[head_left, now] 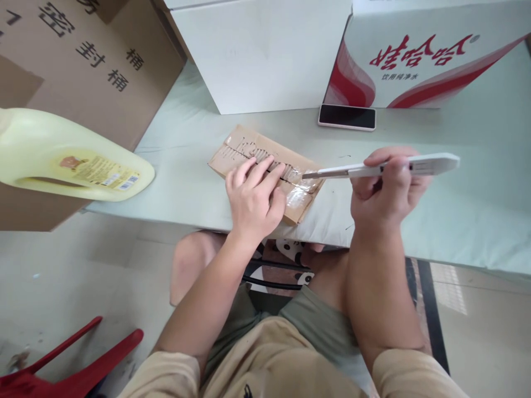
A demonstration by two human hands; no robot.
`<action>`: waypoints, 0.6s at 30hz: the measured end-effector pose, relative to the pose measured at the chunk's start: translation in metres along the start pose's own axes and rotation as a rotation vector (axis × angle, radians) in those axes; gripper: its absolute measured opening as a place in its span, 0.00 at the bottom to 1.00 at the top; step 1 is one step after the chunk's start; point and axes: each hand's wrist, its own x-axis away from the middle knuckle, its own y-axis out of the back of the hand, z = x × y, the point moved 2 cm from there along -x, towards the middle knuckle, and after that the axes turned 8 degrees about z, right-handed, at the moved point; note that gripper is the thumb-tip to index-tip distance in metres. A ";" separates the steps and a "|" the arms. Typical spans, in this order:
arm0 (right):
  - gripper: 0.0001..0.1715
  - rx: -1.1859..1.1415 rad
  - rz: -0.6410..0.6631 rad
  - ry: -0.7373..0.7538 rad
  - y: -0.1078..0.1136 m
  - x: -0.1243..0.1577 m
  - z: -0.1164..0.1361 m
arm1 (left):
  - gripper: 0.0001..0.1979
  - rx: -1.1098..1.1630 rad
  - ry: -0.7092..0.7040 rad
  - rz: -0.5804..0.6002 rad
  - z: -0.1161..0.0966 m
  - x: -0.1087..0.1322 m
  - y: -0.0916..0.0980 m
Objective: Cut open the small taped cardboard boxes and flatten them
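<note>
A small brown cardboard box (pixel 305 207) lies at an angle on the cloth-covered table, with clear tape and torn, ridged strips along its top seam. My left hand (pixel 255 199) rests on its top, fingers stretched out and slightly apart, pressing on the cardboard. In my right hand (pixel 384 188) is a white utility knife (pixel 433 164), gripped between thumb and fingers. Its long blade is out and points left. The blade's tip is at the taped right end of the seam; whether it has gone into the tape I cannot tell.
A phone (pixel 347 117) lies beyond the box, before a white-and-red carton (pixel 398 66) and a white box (pixel 265 55). To the left stand a large brown carton (pixel 136 105) and a pale yellow jug (pixel 41 143). A red chair (pixel 99 354) is lower left.
</note>
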 end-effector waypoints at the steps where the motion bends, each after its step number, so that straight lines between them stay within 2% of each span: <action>1: 0.21 0.028 -0.011 0.008 0.001 -0.001 0.001 | 0.20 0.004 -0.002 0.008 0.000 0.000 0.000; 5: 0.23 0.049 -0.009 0.001 0.002 0.001 0.004 | 0.21 0.007 0.003 0.053 -0.001 0.000 0.005; 11: 0.23 0.061 0.061 -0.069 -0.001 0.005 0.007 | 0.23 -0.051 0.090 0.186 -0.010 -0.003 0.014; 18: 0.25 0.068 0.170 -0.115 -0.004 0.007 -0.004 | 0.23 -0.043 0.093 0.181 -0.010 -0.004 0.012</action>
